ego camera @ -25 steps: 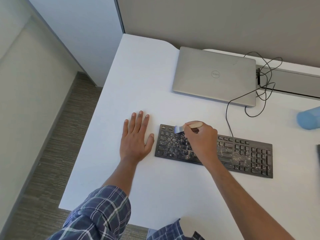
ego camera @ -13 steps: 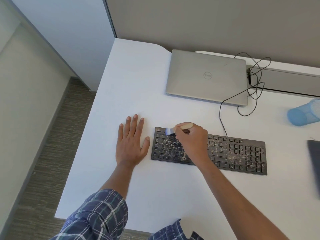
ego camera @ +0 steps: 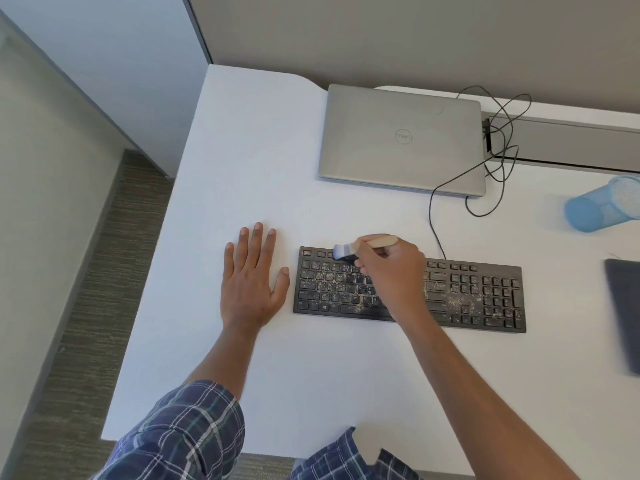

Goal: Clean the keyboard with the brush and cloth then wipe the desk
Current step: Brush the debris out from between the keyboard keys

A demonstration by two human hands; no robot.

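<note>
While the right hand (ego camera: 391, 271) is gripping the brush (ego camera: 375, 242) by its pale wooden handle, fingers curled round it, the bristles are resting on the upper key rows toward the left end of the keyboard (ego camera: 485, 296). That keyboard is lying flat on the white desk (ego camera: 259, 150), with pale crumbs scattered over its keys. The left hand (ego camera: 252, 282) is lying palm down on the desk just beside the keyboard's left end, fingers straight, holding nothing.

The brush is probably handling as a light tool, with soft bristles on a stiff handle, and is best held low on the handle. The keyboard looks light and rigid and may slide under strokes, so its left end is the place to steady it. A dark cloth (ego camera: 627, 313), blurred, is lying at the right edge of the view.

A blue cup (ego camera: 599, 206) is lying on its side, well apart from the keyboard, and its contents cannot be made out. A closed laptop (ego camera: 401, 140) is sitting behind the keyboard.
</note>
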